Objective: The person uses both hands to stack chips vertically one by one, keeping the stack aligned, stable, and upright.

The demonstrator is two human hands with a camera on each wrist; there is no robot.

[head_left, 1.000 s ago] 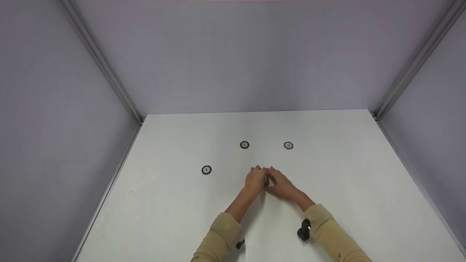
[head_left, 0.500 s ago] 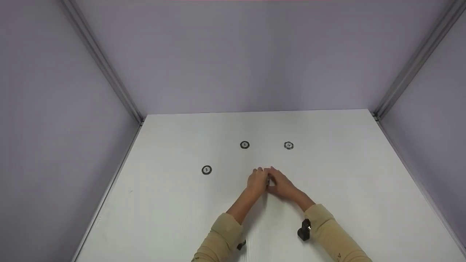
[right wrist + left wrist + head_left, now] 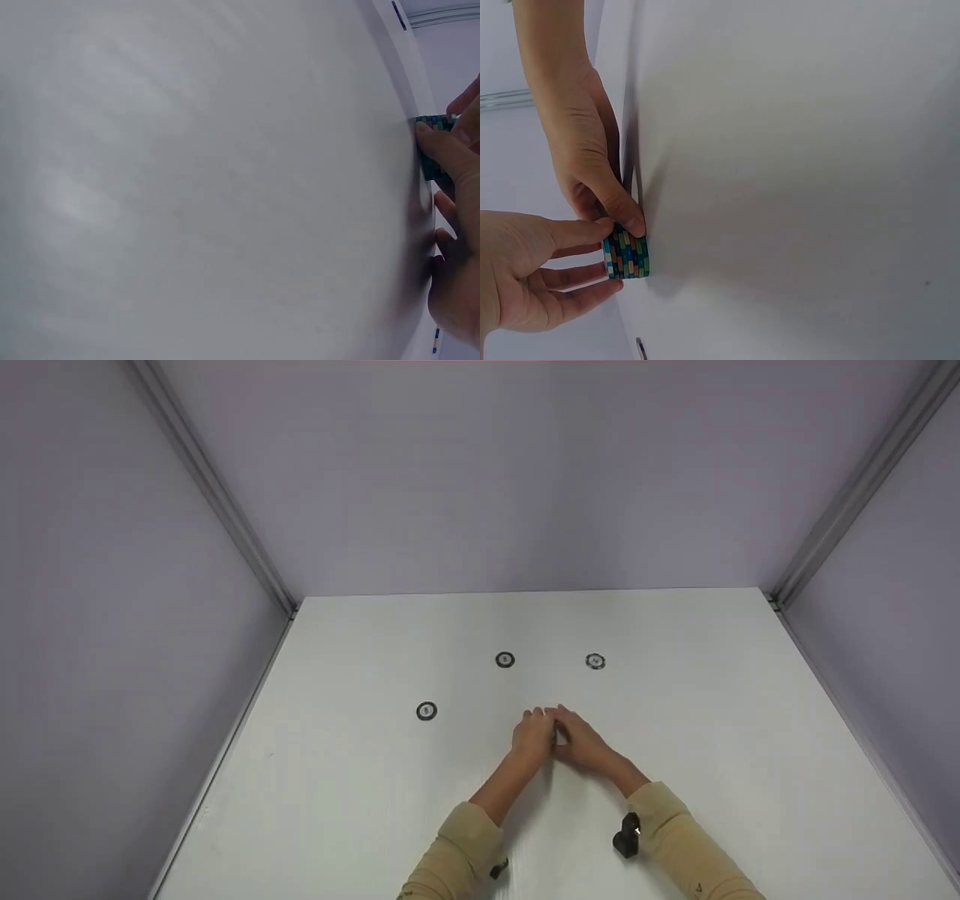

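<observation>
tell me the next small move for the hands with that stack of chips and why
Probably square the chip stack a little more, then let go: both the left hand and right hand pinch it on the table, and three single chips lie apart.

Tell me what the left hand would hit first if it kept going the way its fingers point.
Probably the stack of chips it already touches, with the right hand just beyond; the left hand points up-right, though depth is unclear.

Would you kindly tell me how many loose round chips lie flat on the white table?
3: one black-rimmed round chip at left, one mid-table, one to its right. The hands' stack is extra.
</observation>
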